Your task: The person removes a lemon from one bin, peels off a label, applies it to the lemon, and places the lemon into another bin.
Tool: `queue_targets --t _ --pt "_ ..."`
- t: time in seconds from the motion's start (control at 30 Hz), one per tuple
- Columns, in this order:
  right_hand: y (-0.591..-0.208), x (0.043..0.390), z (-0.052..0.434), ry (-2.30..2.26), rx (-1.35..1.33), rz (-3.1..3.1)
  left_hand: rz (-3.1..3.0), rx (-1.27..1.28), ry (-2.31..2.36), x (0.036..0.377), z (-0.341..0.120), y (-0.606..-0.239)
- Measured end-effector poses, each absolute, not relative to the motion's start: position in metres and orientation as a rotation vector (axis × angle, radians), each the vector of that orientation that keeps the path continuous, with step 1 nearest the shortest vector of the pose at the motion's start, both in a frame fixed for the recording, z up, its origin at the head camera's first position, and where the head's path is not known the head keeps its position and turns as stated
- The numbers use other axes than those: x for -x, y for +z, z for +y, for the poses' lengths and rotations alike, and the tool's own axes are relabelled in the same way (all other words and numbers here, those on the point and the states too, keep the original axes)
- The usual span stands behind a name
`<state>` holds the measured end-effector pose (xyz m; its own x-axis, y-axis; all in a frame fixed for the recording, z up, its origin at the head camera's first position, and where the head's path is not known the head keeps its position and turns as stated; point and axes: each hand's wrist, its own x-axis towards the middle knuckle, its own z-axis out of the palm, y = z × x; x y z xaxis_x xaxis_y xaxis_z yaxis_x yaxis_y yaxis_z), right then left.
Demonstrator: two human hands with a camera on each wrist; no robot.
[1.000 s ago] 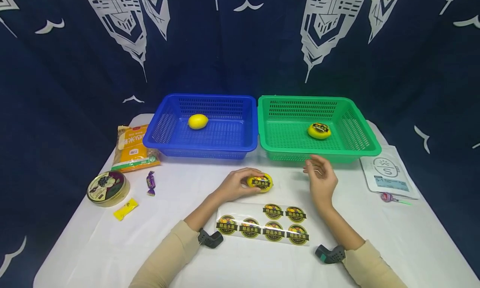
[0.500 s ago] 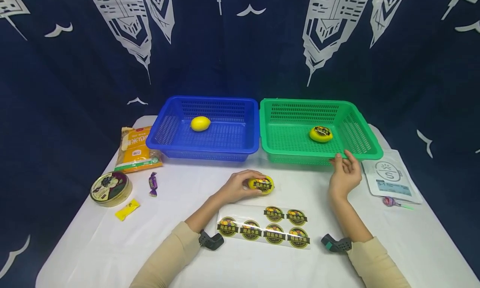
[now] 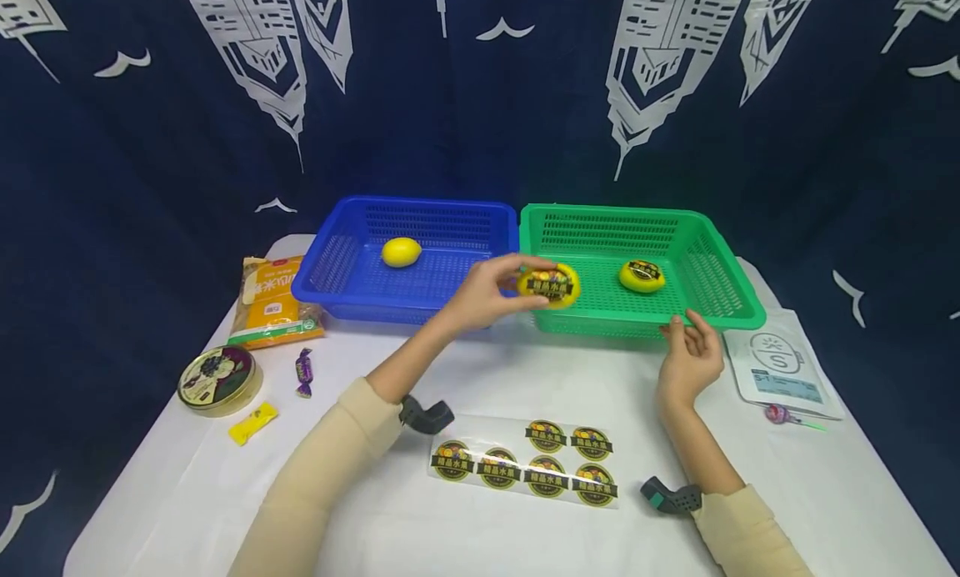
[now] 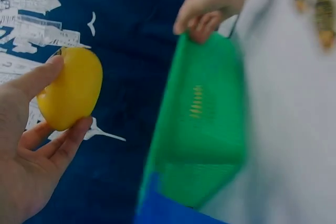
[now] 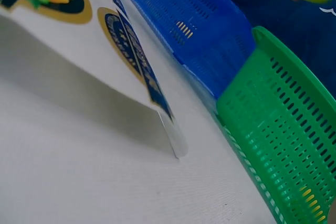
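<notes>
My left hand (image 3: 480, 298) holds a yellow lemon (image 3: 551, 286) between thumb and fingers, raised over the left front part of the green basket (image 3: 600, 317). A round black-and-gold fruit sticker faces up on that lemon. The left wrist view shows the plain side of the lemon (image 4: 76, 90) at the fingertips. At the basket's front rim, toward its right corner, my right hand (image 3: 688, 364) pinches the edge with thumb and fingers. Inside the green basket lies another stickered lemon (image 3: 642, 276). One lemon without a sticker (image 3: 401, 252) rests in the blue basket (image 3: 405, 308).
A sticker sheet (image 3: 487, 431) lies in front, its near edge curling up in the right wrist view. On the left are an orange food bag (image 3: 273, 302), a round tin (image 3: 219, 381) and two wrapped candies (image 3: 303, 373). A white pouch (image 3: 780, 360) and a lollipop (image 3: 778, 413) lie right.
My left hand has lifted the stickered lemon off the table, up and rightward over the green basket. My right hand moved right to the basket's rim and has stayed there.
</notes>
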<state>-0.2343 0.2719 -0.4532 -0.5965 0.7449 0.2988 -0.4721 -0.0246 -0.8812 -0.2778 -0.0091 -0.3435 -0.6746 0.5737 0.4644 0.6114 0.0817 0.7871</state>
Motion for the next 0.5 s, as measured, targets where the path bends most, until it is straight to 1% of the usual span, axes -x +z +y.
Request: queue_targets --t 0.13,0.23,0.3,0.4,0.5 --pt "-0.452 0.235 0.276 1.727 0.296 -1.392 -2.281 1.260 -1.726 0.323 0.029 -0.307" --pt "-0.452 0.234 0.279 1.705 0.272 -1.396 -2.336 1.245 -1.720 0.357 0.059 -0.295" --pt "-0.451 0.233 0.279 1.704 0.251 -1.396 -2.378 1.228 -1.701 0.377 0.076 -0.295" --pt "-0.447 0.227 0.275 1.706 0.235 -1.409 -2.474 1.168 -1.614 0.401 0.095 -0.306" --pt "-0.441 0.221 0.271 1.703 0.233 -1.424 -2.588 1.102 -1.478 0.414 0.109 -0.322"
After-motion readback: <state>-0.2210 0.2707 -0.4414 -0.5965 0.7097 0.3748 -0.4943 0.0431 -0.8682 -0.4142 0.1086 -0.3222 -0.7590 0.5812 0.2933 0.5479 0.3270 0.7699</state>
